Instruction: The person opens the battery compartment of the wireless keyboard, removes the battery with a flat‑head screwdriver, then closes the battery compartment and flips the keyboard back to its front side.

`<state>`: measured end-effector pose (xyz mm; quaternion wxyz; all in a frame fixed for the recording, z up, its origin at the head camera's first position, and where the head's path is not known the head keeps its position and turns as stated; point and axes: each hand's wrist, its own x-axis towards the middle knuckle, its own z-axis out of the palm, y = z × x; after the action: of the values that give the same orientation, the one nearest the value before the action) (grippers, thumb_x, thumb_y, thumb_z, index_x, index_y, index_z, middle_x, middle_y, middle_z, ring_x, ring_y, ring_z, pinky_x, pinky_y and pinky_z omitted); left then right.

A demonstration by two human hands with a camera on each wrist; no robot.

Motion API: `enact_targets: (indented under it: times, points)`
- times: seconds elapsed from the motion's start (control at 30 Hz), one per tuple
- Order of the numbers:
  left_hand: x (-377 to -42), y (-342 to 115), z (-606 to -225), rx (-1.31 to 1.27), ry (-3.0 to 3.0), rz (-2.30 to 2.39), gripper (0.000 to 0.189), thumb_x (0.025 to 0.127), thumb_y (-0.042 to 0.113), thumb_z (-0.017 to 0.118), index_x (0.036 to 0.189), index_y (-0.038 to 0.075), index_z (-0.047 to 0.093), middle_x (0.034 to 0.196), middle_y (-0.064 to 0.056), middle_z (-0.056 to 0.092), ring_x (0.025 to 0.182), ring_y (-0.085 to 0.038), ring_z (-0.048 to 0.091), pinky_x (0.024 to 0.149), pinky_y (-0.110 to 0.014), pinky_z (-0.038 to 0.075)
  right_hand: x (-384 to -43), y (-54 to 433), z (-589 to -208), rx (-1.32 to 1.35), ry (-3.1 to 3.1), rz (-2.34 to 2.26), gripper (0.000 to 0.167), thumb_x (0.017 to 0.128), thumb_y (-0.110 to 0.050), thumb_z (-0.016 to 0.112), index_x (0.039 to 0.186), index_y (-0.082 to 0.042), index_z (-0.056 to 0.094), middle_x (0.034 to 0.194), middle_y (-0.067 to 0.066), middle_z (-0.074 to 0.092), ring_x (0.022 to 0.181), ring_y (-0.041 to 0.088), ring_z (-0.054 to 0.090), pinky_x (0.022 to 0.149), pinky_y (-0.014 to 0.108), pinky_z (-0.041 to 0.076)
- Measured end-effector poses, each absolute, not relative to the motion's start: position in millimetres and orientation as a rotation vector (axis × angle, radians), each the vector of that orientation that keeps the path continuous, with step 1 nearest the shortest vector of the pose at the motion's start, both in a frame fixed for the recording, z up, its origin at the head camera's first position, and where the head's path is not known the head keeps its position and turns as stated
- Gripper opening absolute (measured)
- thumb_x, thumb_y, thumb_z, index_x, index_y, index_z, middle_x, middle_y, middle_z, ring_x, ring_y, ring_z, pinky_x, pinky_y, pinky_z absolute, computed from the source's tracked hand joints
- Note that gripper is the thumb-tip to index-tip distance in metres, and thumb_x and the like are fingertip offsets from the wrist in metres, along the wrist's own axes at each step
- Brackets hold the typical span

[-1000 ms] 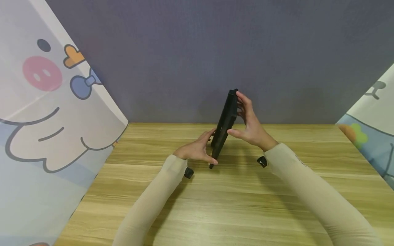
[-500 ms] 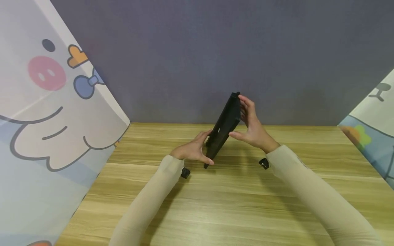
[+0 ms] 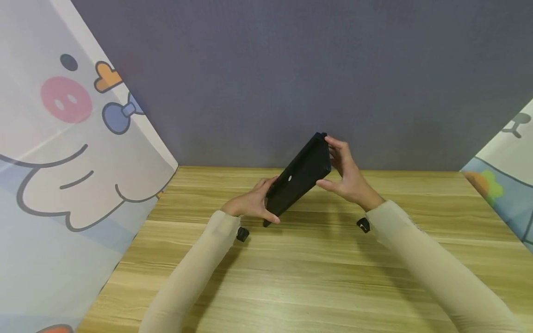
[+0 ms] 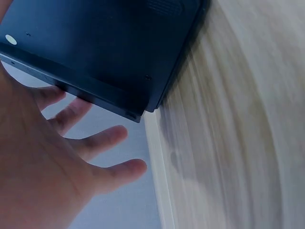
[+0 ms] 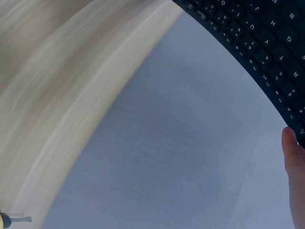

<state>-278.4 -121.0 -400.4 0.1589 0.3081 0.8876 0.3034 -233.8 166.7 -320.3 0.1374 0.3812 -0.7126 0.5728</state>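
A black keyboard (image 3: 301, 178) is held tilted above the table near the grey wall, its right end higher. My left hand (image 3: 251, 201) grips its lower left end between thumb and fingers. My right hand (image 3: 350, 178) holds the upper right end, thumb low and fingers up at the corner. In the left wrist view, the keyboard's plain underside (image 4: 100, 43) shows a raised ridge and a small white oval; fingers of the left hand (image 4: 47, 148) reach behind the ridge. The right wrist view shows rows of lettered keys (image 5: 271, 43) and one fingertip (image 5: 289, 138) at the edge.
The wood-grain table (image 3: 266, 277) ends at a grey wall (image 3: 266, 83) behind the keyboard. Cartoon-printed panels stand on the left (image 3: 83, 138) and right (image 3: 508, 175). Small black devices sit at the left wrist (image 3: 243, 234) and right wrist (image 3: 363, 225).
Both hands have tipped the keyboard from nearly upright to a flatter slant. Its lower end moved left with the left hand; its upper end came down and slightly right, showing more underside.
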Motion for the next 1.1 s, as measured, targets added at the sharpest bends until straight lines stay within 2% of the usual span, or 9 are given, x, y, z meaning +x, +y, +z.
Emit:
enact_targets:
  times: [0.13, 0.43, 0.67, 0.8, 0.93, 1.03, 1.1]
  points:
    - [-279.8, -126.9, -401.0, 0.895, 2.532, 0.876, 0.13, 0.06, 0.053, 0.085, 0.153, 0.025, -0.001, 0.145, -0.003, 0.017, 0.133, -0.023, 0.023, 0.101, -0.046, 0.034, -233.8, 169.3, -322.3, 1.119, -2.065, 1.63, 0.086, 0.076, 0.002, 0.077, 0.139, 0.012, 0.02, 0.151, 0.024, 0.013, 0.133, 0.04, 0.026, 0.104, 0.033, 0.028]
    - [-279.9, -138.4, -403.0, 0.872, 2.548, 0.884, 0.128, 0.06, 0.049, 0.087, 0.153, 0.026, 0.002, 0.139, -0.002, 0.021, 0.13, -0.023, 0.027, 0.101, -0.045, 0.034, -233.5, 176.0, -328.3, 1.139, -2.136, 1.517, 0.089, 0.066, 0.02, 0.073, 0.138, 0.013, 0.023, 0.151, 0.025, 0.015, 0.128, 0.041, 0.031, 0.097, 0.025, 0.035]
    - [-280.1, -138.9, -405.3, 0.888, 2.573, 0.884, 0.128, 0.058, 0.051, 0.087, 0.153, 0.024, 0.005, 0.139, -0.002, 0.023, 0.13, -0.022, 0.024, 0.101, -0.047, 0.033, -230.4, 183.9, -330.0, 1.087, -2.262, 1.48, 0.091, 0.072, 0.013, 0.075, 0.144, 0.006, 0.02, 0.154, 0.019, 0.012, 0.133, 0.035, 0.028, 0.099, 0.025, 0.032]
    - [-281.6, -140.2, -407.1, 0.896, 2.586, 0.863, 0.128, 0.058, 0.051, 0.087, 0.153, 0.023, 0.006, 0.138, -0.001, 0.023, 0.128, -0.022, 0.023, 0.1, -0.047, 0.033, -226.8, 188.9, -330.7, 1.06, -2.328, 1.446, 0.09, 0.072, 0.011, 0.076, 0.143, 0.006, 0.022, 0.154, 0.016, 0.013, 0.134, 0.037, 0.027, 0.099, 0.021, 0.032]
    - [-283.7, -143.3, -410.1, 0.908, 2.602, 0.839, 0.128, 0.058, 0.052, 0.087, 0.153, 0.021, 0.008, 0.14, -0.003, 0.021, 0.129, -0.023, 0.022, 0.099, -0.048, 0.034, -226.3, 195.2, -336.9, 1.038, -2.39, 1.399, 0.091, 0.072, 0.008, 0.078, 0.143, 0.006, 0.022, 0.154, 0.017, 0.013, 0.133, 0.039, 0.028, 0.102, 0.038, 0.033]
    - [-284.3, -144.3, -411.4, 0.913, 2.616, 0.82, 0.129, 0.057, 0.052, 0.087, 0.153, 0.019, 0.009, 0.141, -0.004, 0.021, 0.129, -0.024, 0.022, 0.099, -0.049, 0.034, -232.0, 203.0, -349.0, 0.992, -2.474, 1.367, 0.093, 0.074, -0.001, 0.08, 0.145, -0.002, 0.02, 0.155, 0.013, 0.012, 0.134, 0.035, 0.029, 0.1, 0.052, 0.031]
    - [-284.5, -144.5, -412.3, 0.906, 2.627, 0.802, 0.129, 0.056, 0.053, 0.087, 0.153, 0.017, 0.01, 0.142, -0.004, 0.021, 0.129, -0.024, 0.022, 0.099, -0.048, 0.034, -237.1, 208.6, -358.0, 0.968, -2.527, 1.354, 0.094, 0.076, -0.006, 0.08, 0.147, -0.007, 0.019, 0.155, 0.011, 0.011, 0.134, 0.034, 0.029, 0.1, 0.053, 0.03]
